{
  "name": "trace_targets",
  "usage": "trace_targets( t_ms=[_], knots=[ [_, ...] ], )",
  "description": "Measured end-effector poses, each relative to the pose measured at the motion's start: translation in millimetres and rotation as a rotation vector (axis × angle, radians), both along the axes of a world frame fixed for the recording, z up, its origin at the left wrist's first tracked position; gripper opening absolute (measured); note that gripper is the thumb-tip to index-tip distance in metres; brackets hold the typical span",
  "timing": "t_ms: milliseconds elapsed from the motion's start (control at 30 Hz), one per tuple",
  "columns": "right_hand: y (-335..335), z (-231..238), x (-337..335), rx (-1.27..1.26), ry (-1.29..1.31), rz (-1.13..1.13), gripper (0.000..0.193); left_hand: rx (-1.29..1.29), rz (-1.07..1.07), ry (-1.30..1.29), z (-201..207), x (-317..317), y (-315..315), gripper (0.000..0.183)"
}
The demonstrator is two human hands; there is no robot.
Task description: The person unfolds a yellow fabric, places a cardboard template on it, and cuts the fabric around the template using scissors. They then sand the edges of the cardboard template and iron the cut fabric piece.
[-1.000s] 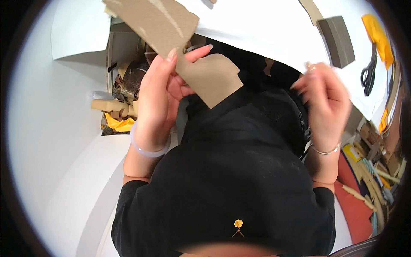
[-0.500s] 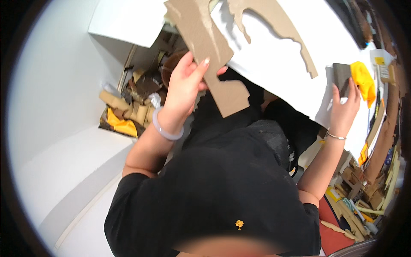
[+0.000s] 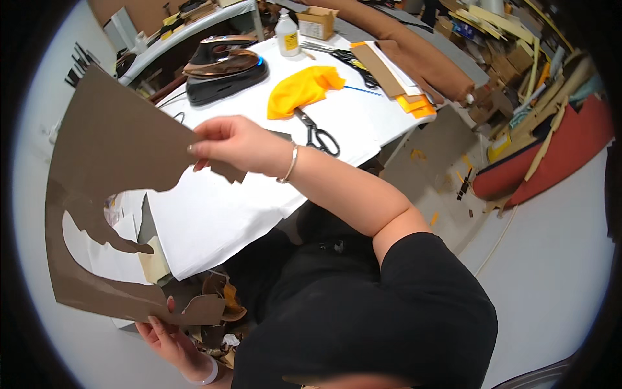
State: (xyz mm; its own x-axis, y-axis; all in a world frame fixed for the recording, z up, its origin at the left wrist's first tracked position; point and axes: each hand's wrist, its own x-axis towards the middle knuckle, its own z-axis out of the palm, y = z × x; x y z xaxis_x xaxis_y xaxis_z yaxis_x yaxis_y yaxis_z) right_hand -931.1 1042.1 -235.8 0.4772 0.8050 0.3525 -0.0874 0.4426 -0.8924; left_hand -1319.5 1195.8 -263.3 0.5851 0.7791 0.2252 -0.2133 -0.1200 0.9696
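Observation:
Both my hands hold up a large brown leather-like sheet (image 3: 133,146) with curved cut-outs and a ragged inner edge, tilted at the left side of the view. My right hand (image 3: 236,144) pinches its right-hand upper part between thumb and fingers. Lower down, my left hand (image 3: 167,342) grips the narrow bottom strip. Through the large cut-out, paper and part of the table show. Just beyond my right wrist, black-handled scissors (image 3: 319,137) lie on the white table (image 3: 220,220), beside a crumpled yellow cloth (image 3: 301,94).
A steam iron (image 3: 227,68) rests on its dark base at the back left of the table. Near it are a white bottle (image 3: 286,34), a small cardboard box (image 3: 317,23) and more scissors (image 3: 353,65). A brown roll (image 3: 414,52) lies behind; scraps litter the floor (image 3: 421,175).
My view has swung round, bringing the iron and bottle into sight. The brown sheet is raised off the table. My right hand has left the dark block beside the yellow cloth and now holds the sheet.

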Motion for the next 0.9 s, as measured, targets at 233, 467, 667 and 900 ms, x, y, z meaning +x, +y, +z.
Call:
trace_targets(
  t_ms=[233,467,667,900],
  knots=[
    [-230.2,35.8,149.2,0.004,0.203,-0.734,0.024,0.019,-0.060,0.014,22.9,71.9,-31.7,0.054],
    [-480.5,-57.3,360.3,0.266,0.628,-1.068,0.032,0.087,-0.366,0.367,-19.4,173.2,-42.7,0.050],
    [-604.5,-77.6,462.4,0.239,0.558,-1.326,0.036,0.777,-0.391,0.491,-50.0,342.5,-80.0,0.091],
    [-406.2,-80.7,276.2,-0.119,0.277,-1.817,0.043,0.955,-0.341,0.718,-80.1,372.7,-83.9,0.092]
  ],
)
